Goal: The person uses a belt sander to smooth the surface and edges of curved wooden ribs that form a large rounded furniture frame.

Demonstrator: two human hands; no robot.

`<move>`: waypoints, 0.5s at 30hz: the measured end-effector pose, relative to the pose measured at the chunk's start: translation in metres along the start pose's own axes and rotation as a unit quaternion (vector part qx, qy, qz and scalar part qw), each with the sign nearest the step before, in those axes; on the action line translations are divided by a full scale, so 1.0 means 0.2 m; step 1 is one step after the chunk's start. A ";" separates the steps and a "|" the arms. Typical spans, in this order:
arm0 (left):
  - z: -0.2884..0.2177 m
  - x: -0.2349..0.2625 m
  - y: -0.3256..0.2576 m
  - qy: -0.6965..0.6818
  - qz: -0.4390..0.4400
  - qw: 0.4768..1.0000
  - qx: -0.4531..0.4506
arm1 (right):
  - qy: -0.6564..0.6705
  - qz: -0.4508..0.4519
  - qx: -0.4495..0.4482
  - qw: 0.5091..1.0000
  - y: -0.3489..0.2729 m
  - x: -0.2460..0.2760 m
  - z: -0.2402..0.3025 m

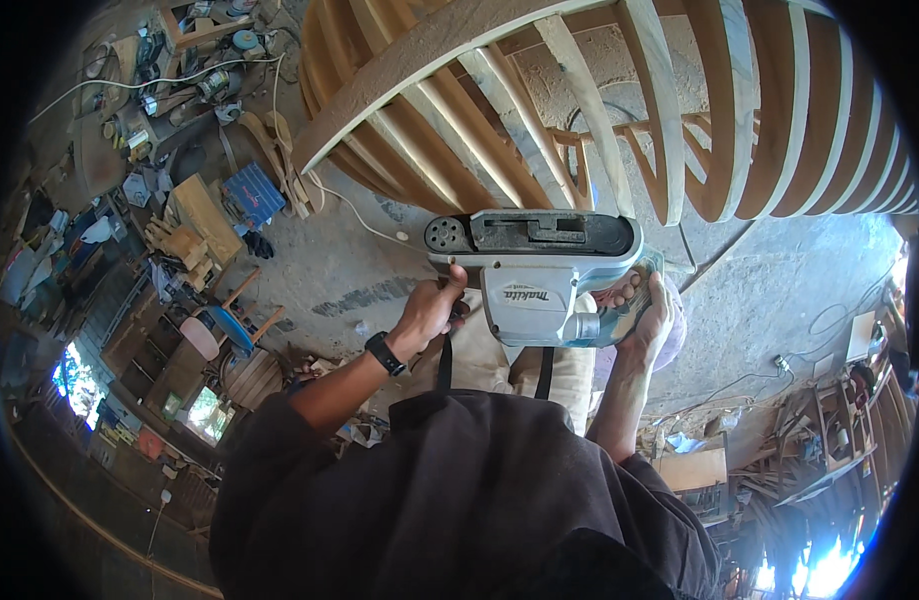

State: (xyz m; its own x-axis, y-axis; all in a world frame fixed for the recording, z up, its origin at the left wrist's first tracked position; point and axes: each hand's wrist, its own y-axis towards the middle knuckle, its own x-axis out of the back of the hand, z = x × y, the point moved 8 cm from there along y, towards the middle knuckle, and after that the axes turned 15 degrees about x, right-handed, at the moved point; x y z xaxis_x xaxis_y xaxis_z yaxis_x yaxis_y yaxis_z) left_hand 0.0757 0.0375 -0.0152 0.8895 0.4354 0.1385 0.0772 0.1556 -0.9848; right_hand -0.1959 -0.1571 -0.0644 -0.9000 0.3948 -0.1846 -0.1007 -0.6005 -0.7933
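Observation:
A light grey and teal belt sander (528, 300) is held in front of me, its belt side facing a curved wooden frame. My left hand (430, 312) grips the sander's left end, thumb up along its casing. Around the handle at the tool's right end, my right hand (657, 320) is closed, with some fingertips showing through the handle's gap. The frame's pale slats (585, 90) end right beside the sander's far edge; whether the belt touches them I cannot tell. A broad curved rail (410, 75) crosses the slats at the upper left.
A pale cord (360, 222) trails over the concrete floor (350, 270) on the left. Beyond it lie a blue box (254, 194), wood offcuts (205, 215) and scattered tools. A round purple seat (672, 342) is partly hidden behind my right hand. Cables and timber clutter the lower right.

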 end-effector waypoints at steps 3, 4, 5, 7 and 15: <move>0.06 0.04 0.06 0.011 0.009 1.000 0.015 | -0.031 0.027 0.034 0.999 -0.02 -0.08 0.03; 0.08 0.08 0.06 0.019 0.013 0.999 0.027 | -0.042 0.036 0.037 0.998 -0.04 -0.11 0.02; 0.05 0.13 0.03 0.045 0.014 0.999 0.020 | -0.028 0.039 0.035 0.998 -0.06 -0.13 0.00; -0.03 0.25 -0.02 0.048 0.018 0.999 0.013 | 0.021 0.024 0.020 0.999 -0.13 -0.24 -0.01; -0.44 0.51 -0.21 0.014 0.001 1.000 0.000 | 0.051 0.061 0.081 0.994 -0.30 -0.62 0.08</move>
State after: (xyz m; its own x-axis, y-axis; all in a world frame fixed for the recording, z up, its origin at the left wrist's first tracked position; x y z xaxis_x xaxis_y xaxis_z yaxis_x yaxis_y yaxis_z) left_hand 0.2028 -0.0018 0.0313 0.9020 0.4108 0.1330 0.0748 0.1548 -0.9851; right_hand -0.0855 -0.1807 0.0139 -0.8629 0.3763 -0.3374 -0.0686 -0.7486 -0.6594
